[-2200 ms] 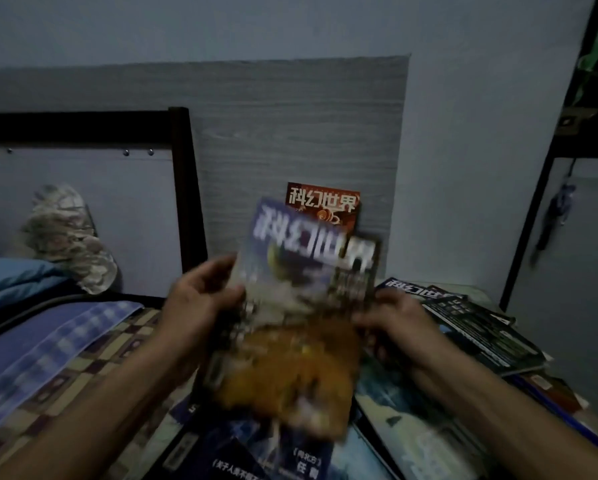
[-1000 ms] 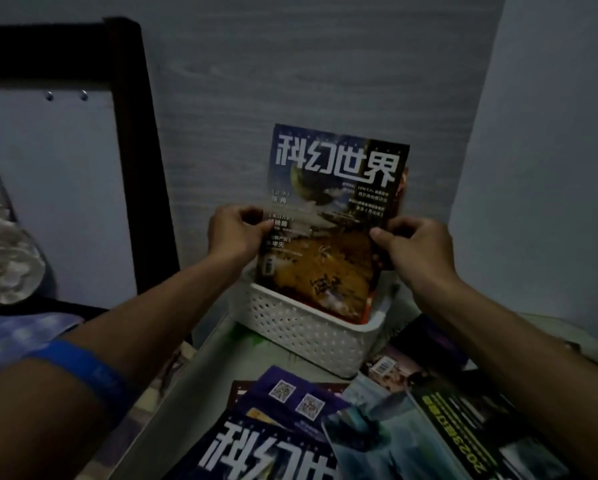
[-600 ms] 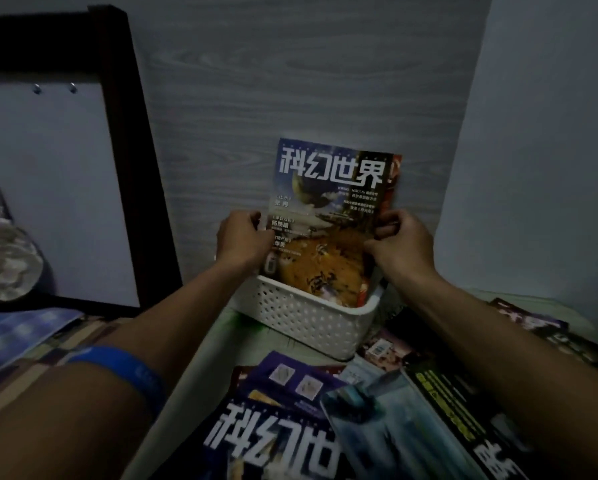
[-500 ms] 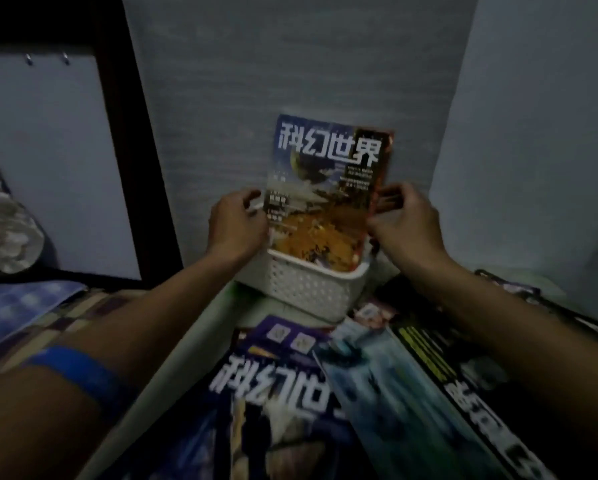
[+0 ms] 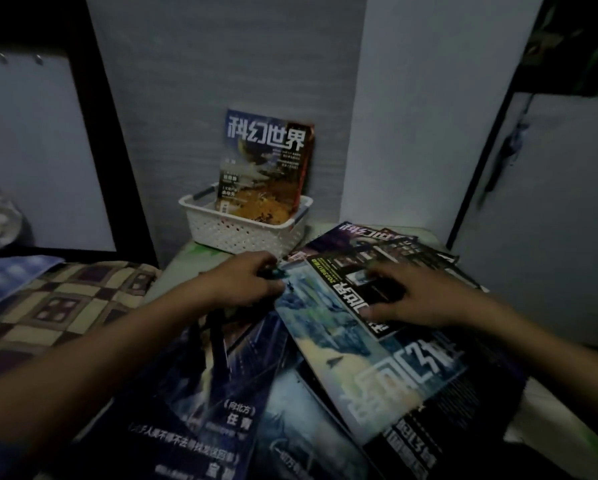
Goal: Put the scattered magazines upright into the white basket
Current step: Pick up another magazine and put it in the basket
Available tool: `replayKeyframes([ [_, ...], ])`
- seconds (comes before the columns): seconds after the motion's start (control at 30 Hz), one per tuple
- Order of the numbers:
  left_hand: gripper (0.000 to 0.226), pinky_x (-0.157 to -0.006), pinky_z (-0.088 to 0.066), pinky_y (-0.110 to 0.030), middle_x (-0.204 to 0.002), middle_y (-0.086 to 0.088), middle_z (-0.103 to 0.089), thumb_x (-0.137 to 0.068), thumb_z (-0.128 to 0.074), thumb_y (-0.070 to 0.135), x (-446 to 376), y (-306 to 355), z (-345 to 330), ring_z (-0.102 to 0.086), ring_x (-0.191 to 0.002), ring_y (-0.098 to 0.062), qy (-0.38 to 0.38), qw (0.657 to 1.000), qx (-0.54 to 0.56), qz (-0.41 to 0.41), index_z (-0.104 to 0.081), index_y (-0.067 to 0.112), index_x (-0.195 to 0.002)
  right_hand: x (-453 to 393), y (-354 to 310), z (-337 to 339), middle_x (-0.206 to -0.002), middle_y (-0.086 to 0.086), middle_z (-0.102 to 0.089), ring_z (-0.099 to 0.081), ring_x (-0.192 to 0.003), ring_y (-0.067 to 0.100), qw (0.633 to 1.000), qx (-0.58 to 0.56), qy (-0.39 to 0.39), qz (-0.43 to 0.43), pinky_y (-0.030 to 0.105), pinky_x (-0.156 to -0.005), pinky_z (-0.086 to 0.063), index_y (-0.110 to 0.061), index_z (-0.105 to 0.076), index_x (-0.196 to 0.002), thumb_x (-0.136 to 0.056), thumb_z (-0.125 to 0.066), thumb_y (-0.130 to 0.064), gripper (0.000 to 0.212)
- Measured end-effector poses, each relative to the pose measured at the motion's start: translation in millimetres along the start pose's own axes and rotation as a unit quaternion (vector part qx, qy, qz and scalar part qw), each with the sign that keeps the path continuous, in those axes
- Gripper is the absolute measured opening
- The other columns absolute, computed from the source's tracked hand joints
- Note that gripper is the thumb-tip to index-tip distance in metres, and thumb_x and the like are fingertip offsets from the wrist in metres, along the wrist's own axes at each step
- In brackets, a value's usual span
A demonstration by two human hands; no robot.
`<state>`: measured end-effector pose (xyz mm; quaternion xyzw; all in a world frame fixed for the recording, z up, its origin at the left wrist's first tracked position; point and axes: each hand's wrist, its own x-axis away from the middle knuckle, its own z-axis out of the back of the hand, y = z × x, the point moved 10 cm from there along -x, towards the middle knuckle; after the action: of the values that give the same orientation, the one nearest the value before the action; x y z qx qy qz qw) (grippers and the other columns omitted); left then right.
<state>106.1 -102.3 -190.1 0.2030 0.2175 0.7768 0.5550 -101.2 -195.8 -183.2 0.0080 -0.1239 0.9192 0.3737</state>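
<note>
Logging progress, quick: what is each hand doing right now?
Left hand: fingers curled at a magazine edge, grip unclear.
Right hand: open, flat on black magazine.

**What the dim view hides**

The basket (image 5: 242, 233) wall covers the foot of the upright magazine (image 5: 266, 168), and only a red sliver of a second magazine (image 5: 310, 157) shows behind it. The left hand (image 5: 245, 282) is blurred; its fingertips cannot be told from the pale-blue magazine (image 5: 342, 341) corner. The right hand (image 5: 422, 299) covers part of the black magazine (image 5: 356, 282). The lowest covers (image 5: 221, 427) run off the bottom edge. Small print is unreadable.
</note>
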Motion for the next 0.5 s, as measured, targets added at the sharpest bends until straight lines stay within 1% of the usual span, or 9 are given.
replayKeyframes([
  [0.07, 0.051, -0.097, -0.047, -0.035, -0.137, -0.006, -0.055, -0.088, -0.065, 0.038, 1.5, 12.4, 1.8, -0.055, -0.119, -0.026, 0.035, 0.993, -0.106, -0.035, -0.053, 0.019, -0.133, 14.0, 13.3, -24.5, -0.165, -0.005, -0.006, -0.019, -0.15, 0.021, 0.996, -0.002, -0.091, -0.021, 0.031, -0.118, -0.019, -0.045, -0.01, -0.153, -0.063, -0.055, -0.087, 0.109],
  [0.1, 0.048, -0.097, -0.048, -0.037, -0.134, -0.006, -0.056, -0.087, -0.064, 0.038, 3.7, 20.7, -2.0, -0.055, -0.119, -0.027, 0.04, 0.988, -0.135, -0.057, -0.055, 0.019, -0.13, 18.9, 15.4, -29.5, -0.166, -0.005, 0.002, -0.011, -0.151, 0.021, 0.995, 0.002, -0.103, -0.017, 0.035, -0.121, -0.014, -0.046, -0.002, -0.153, -0.058, -0.052, -0.091, 0.117],
  [0.17, 0.028, -0.089, -0.049, -0.037, -0.121, -0.008, -0.061, -0.089, -0.058, 0.032, 8.1, 35.8, -15.5, -0.058, -0.11, -0.029, 0.023, 0.981, -0.165, -0.097, -0.062, 0.017, -0.112, 25.8, 12.6, -31.3, -0.165, -0.006, 0.005, -0.009, -0.152, 0.022, 0.995, 0.009, -0.095, -0.003, 0.04, -0.122, -0.015, -0.045, 0.003, -0.153, -0.055, -0.051, -0.093, 0.122],
  [0.2, 0.019, -0.084, -0.049, -0.036, -0.116, -0.011, -0.062, -0.09, -0.054, 0.028, 9.7, 41.3, -23.2, -0.059, -0.105, -0.031, 0.007, 0.975, -0.192, -0.113, -0.06, 0.015, -0.102, 29.7, 8.5, -28.4, -0.165, -0.006, -0.005, -0.017, -0.15, 0.022, 0.997, 0.02, -0.077, 0.004, 0.039, -0.12, -0.022, -0.044, -0.003, -0.154, -0.058, -0.052, -0.092, 0.118],
  [0.23, 0.016, -0.081, -0.048, -0.035, -0.115, -0.014, -0.062, -0.092, -0.049, 0.026, 11.0, 43.6, -30.1, -0.059, -0.103, -0.032, -0.01, 0.968, -0.219, -0.12, -0.058, 0.014, -0.099, 33.7, 2.6, -23.7, -0.161, -0.007, -0.023, -0.034, -0.143, 0.022, 0.998, 0.045, -0.04, 0.02, 0.036, -0.113, -0.034, -0.042, -0.017, -0.152, -0.063, -0.051, -0.089, 0.107],
  [0.3, 0.024, -0.08, -0.043, -0.032, -0.123, -0.015, -0.061, -0.097, -0.045, 0.026, 15.4, 48.4, -33.6, -0.058, -0.107, -0.032, -0.024, 0.958, -0.257, -0.127, -0.057, 0.013, -0.113, 48.6, -23.3, -7.5, -0.126, -0.004, -0.065, -0.065, -0.106, 0.022, 0.974, 0.163, 0.111, 0.107, 0.031, -0.08, -0.05, -0.031, -0.053, -0.129, -0.079, -0.043, -0.076, 0.068],
  [0.33, 0.029, -0.08, -0.041, -0.03, -0.127, -0.014, -0.06, -0.099, -0.044, 0.028, 17.2, 49.5, -31.3, -0.058, -0.11, -0.031, -0.022, 0.955, -0.266, -0.129, -0.057, 0.013, -0.12, 59.0, -38.3, -5.1, -0.102, 0.0, -0.071, -0.069, -0.082, 0.023, 0.948, 0.212, 0.177, 0.158, 0.031, -0.064, -0.047, -0.025, -0.061, -0.109, -0.085, -0.037, -0.065, 0.053],
  [0.4, 0.034, -0.081, -0.04, -0.029, -0.132, -0.01, -0.06, -0.1, -0.043, 0.032, 21.0, 50.7, -25.2, -0.057, -0.114, -0.028, -0.012, 0.954, -0.269, -0.134, -0.056, 0.017, -0.128, 68.8, -49.5, -12.9, -0.068, 0.001, -0.066, -0.06, -0.048, 0.022, 0.919, 0.245, 0.218, 0.217, 0.027, -0.044, -0.035, -0.019, -0.06, -0.082, -0.089, -0.037, -0.045, 0.035],
  [0.5, 0.035, -0.091, -0.044, -0.03, -0.136, -0.004, -0.06, -0.099, -0.047, 0.033, 26.7, 45.4, -19.5, -0.057, -0.118, -0.024, 0.007, 0.962, -0.235, -0.142, -0.058, 0.02, -0.13, 69.9, -42.3, 1.4, -0.057, -0.001, -0.06, -0.053, -0.037, 0.02, 0.917, 0.19, 0.253, 0.241, 0.025, -0.036, -0.033, -0.018, -0.056, -0.077, -0.091, -0.041, -0.035, 0.027],
])
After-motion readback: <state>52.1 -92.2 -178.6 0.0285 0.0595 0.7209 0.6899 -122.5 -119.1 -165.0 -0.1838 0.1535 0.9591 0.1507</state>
